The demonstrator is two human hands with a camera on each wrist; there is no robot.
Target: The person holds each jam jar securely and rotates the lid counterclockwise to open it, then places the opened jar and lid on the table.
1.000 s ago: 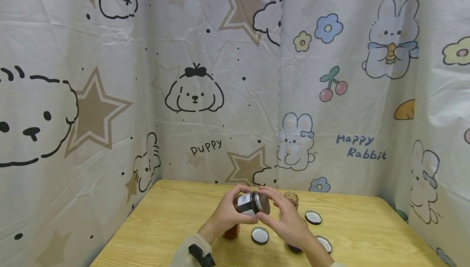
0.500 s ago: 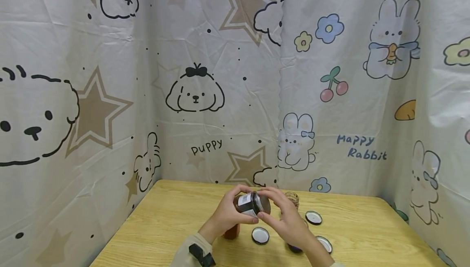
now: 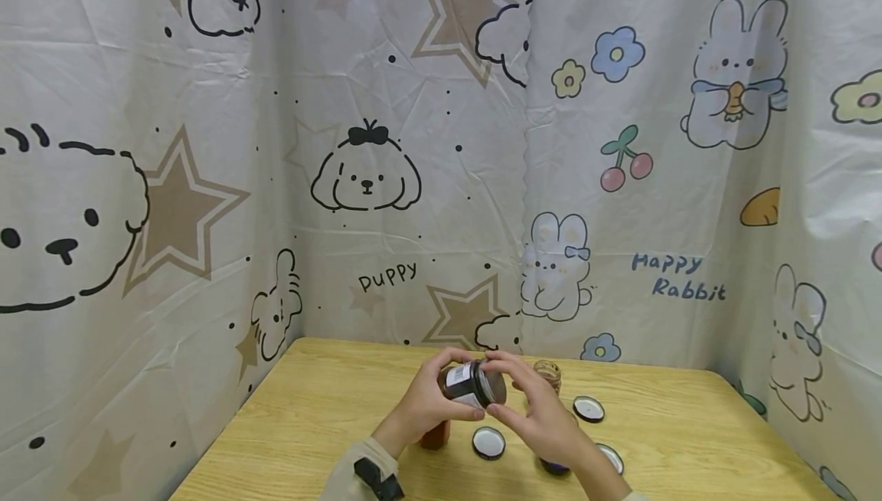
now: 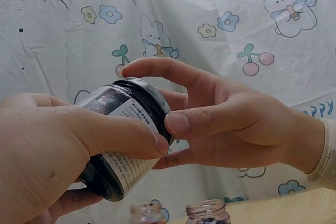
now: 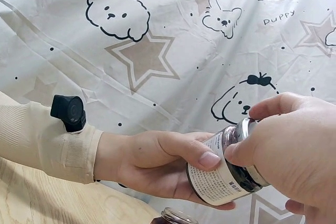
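A dark glass jar (image 3: 460, 388) with a black and white label is held tilted in the air above the table. My left hand (image 3: 422, 397) grips its body, thumb lying across the label (image 4: 131, 169). My right hand (image 3: 551, 420) is at the jar's other end, with thumb and fingers around the edge of its metal lid (image 5: 244, 128). Both wrist views show the lid sitting on the jar. The right fingers partly hide it, and the left palm covers the jar's base in the left wrist view.
Below the left hand stands a jar with reddish-brown contents (image 3: 436, 437). A lid (image 3: 488, 443) lies right of it, and two more lids (image 3: 589, 408) (image 3: 611, 458) lie farther right. An open glass jar (image 3: 548, 374) and a dark jar (image 3: 555, 468) are partly behind the right hand.
The fingers and thumb of my right hand have shifted slightly around the lid. My left hand and the jar have stayed almost in place.
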